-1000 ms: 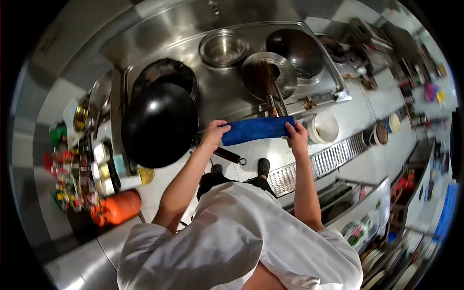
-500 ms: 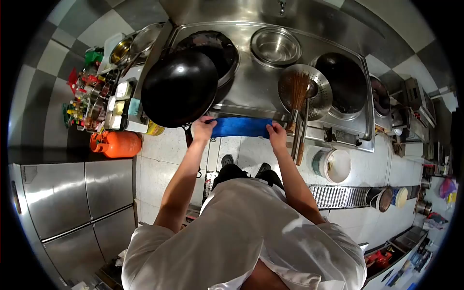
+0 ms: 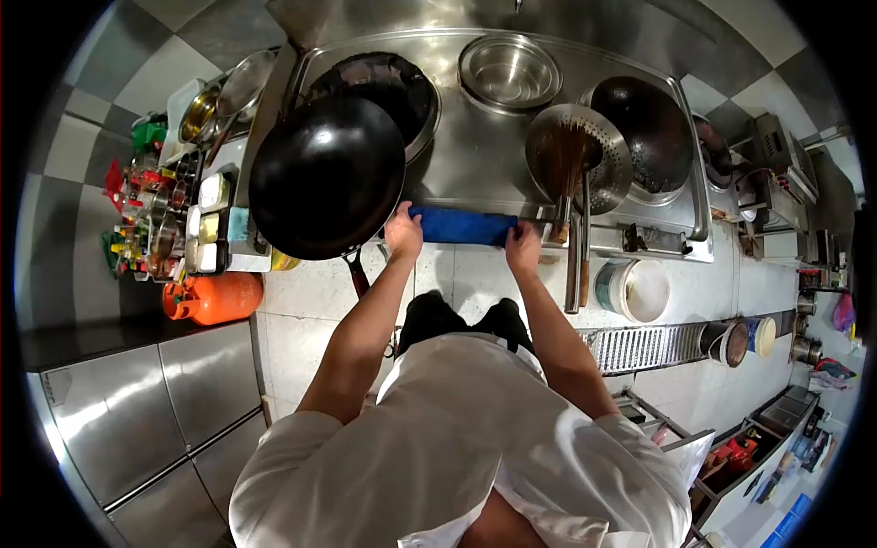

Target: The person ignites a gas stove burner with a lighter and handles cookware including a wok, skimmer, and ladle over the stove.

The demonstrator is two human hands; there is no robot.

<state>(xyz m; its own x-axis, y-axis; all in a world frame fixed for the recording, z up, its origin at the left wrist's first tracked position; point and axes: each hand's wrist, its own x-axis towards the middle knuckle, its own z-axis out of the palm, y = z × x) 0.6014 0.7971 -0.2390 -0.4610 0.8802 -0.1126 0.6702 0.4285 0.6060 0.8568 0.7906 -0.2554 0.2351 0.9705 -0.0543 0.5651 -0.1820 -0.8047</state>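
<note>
A folded blue cloth (image 3: 464,226) is stretched level along the front edge of the steel stove. My left hand (image 3: 404,232) grips its left end, close beside the black wok (image 3: 327,178). At the right end, my right hand (image 3: 523,247) pinches the cloth. Just right of that hand, the handles of a bamboo brush (image 3: 561,169) and a ladle hang over the stove's edge. The brush head rests in a perforated strainer (image 3: 614,155).
A steel bowl (image 3: 510,73) and a dark wok (image 3: 642,132) sit on the stove (image 3: 475,173). A white bucket (image 3: 639,290) stands on the floor at right. At left are seasoning containers (image 3: 210,226) and an orange gas cylinder (image 3: 219,298).
The view has swung, bringing the steel cabinets into sight at left. Both hands have moved with the cloth to the stove's front edge, keeping hold of it.
</note>
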